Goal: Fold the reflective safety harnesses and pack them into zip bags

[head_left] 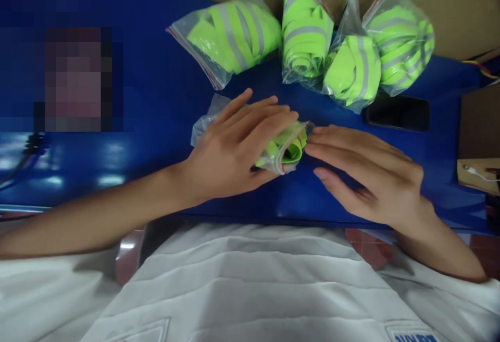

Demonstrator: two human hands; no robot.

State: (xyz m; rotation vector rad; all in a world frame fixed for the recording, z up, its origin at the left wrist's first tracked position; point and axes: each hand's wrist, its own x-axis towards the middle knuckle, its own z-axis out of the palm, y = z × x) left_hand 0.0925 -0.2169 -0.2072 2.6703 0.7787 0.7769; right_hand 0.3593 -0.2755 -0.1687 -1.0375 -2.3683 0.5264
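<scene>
A clear plastic bag [279, 161] with a rolled neon-yellow reflective strap [294, 150] inside lies on the blue table, its open mouth turned to the right. My left hand [234, 149] rests over the bag and grips it, the thumb below and the fingers across the top. Crumpled plastic [209, 118] sticks out behind that hand. To the right, my right hand [367, 170] has its thumb apart from its fingers, and its fingertips are at the bag's mouth. No object shows within this hand.
Several bagged neon-yellow straps [238, 35] line the back of the blue table [148, 81]. A black phone [398, 113] lies behind my right hand. Cardboard [478, 175] and a white cable are at the right edge, and a black cable [23, 160] at the left.
</scene>
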